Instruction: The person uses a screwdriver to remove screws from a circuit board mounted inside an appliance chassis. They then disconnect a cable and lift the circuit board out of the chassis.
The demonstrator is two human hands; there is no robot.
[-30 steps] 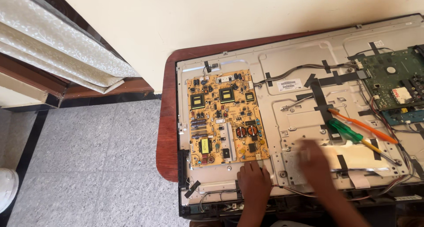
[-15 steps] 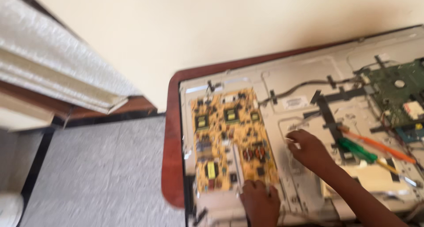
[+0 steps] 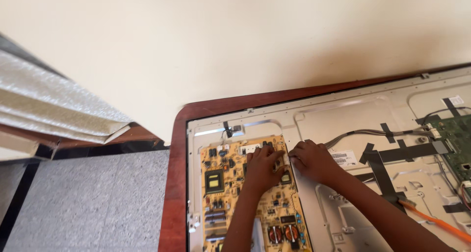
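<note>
A yellow circuit board [image 3: 223, 193] sits at the left end of a flat metal screen back panel [image 3: 343, 119] lying on a reddish wooden table [image 3: 174, 183]. My left hand [image 3: 262, 166] rests on the board's upper right part, fingers pressed on its components. My right hand [image 3: 311, 159] is beside it at the board's right edge, fingertips pinching something small and white at the edge; what it is I cannot make out. Both forearms reach in from the bottom of the view.
A grey cable [image 3: 373, 133] taped with black strips runs right to a green circuit board [image 3: 454, 139]. An orange-handled tool [image 3: 434, 220] lies on the panel at lower right. A cream wall is behind, grey floor tiles [image 3: 83, 203] at left, folded fabric [image 3: 54, 110] at upper left.
Both hands have moved up from the panel's near edge to the top right of the yellow board. The camera has come closer and tilted toward the wall.
</note>
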